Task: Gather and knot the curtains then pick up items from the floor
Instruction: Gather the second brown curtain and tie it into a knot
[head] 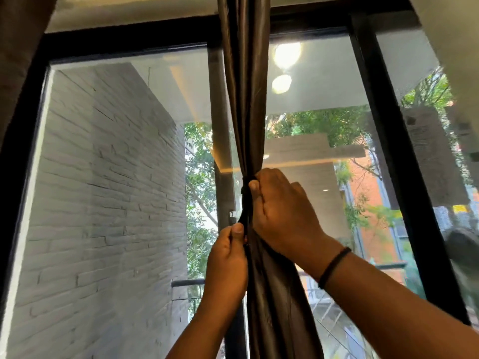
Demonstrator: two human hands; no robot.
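The curtain (245,99) hangs gathered into one narrow brown bundle down the middle of the window frame (383,125), in front of the frame's central upright, and it is cinched at a waist where a dark tie (245,200) wraps it. The right hand (282,211) curls round the bundle at that waist from the right, its thumb pressed on the tie's top wrap, a dark band (334,268) on its wrist. The left hand (228,263), just below and left of the waist, pinches the hanging end of the tie between thumb and curled fingers. Below the waist the cloth flares wider and falls out of view at the bottom edge. On either side of the curtain the glass is bare out to the black frame, with a white brick wall (103,190) showing through the left pane and trees (324,125) through the right. Another fold of cloth (18,60) crosses the frame's upper left corner.
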